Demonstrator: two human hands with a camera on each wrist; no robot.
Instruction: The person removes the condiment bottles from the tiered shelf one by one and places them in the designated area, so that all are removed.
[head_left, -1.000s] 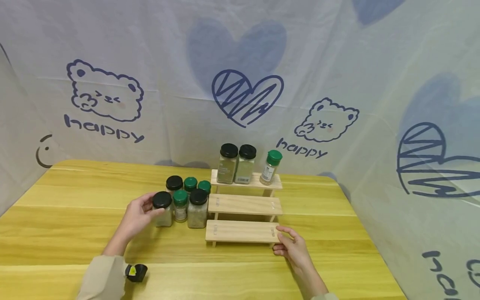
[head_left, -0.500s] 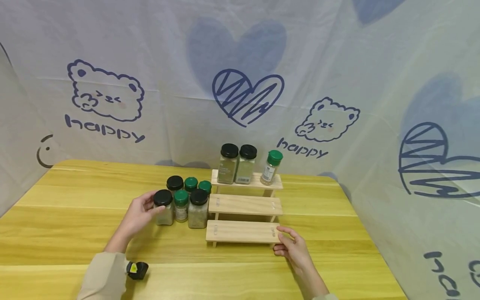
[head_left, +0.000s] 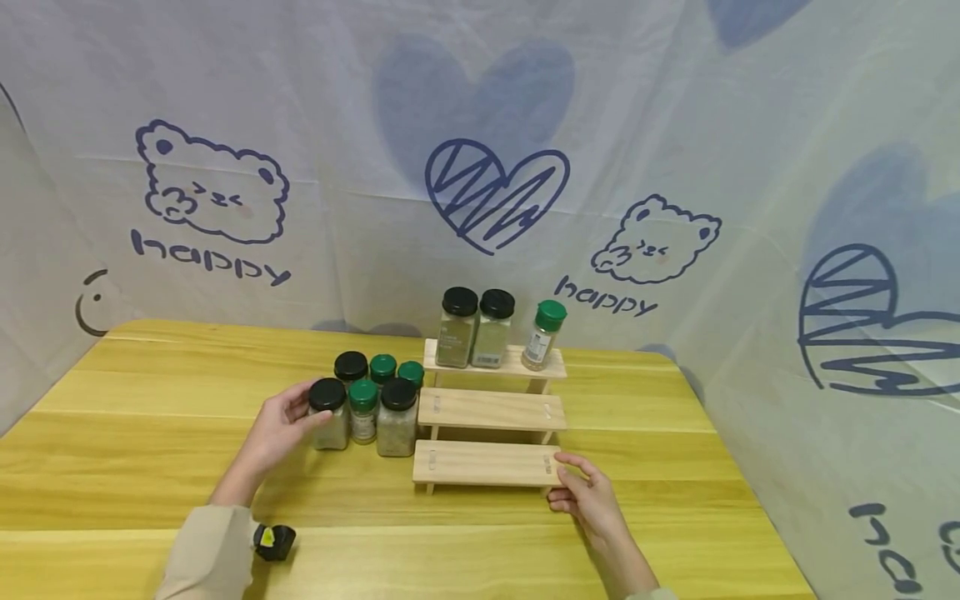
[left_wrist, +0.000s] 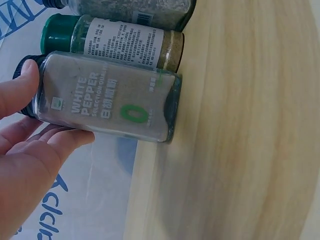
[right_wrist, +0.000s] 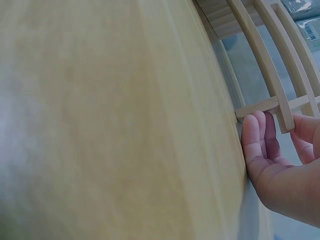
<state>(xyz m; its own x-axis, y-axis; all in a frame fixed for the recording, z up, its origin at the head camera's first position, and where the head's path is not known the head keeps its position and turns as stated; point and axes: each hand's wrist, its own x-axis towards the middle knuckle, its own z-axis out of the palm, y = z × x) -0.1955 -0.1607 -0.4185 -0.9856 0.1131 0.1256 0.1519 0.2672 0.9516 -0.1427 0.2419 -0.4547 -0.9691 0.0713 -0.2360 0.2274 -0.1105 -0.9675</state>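
Our left hand (head_left: 279,427) pinches the white pepper jar (left_wrist: 107,95) high, thumb and fingers about its black cap (head_left: 327,392) and shoulder. It is upright, just left of a green-capped bottle (head_left: 363,423); we cannot tell whether its base touches the table (head_left: 360,550). We judge it rigid, slick and fairly weighty, so surer held round the body. Our right hand (head_left: 591,497) pinches the wooden rack (head_left: 487,463) at its lowest tier's right end.
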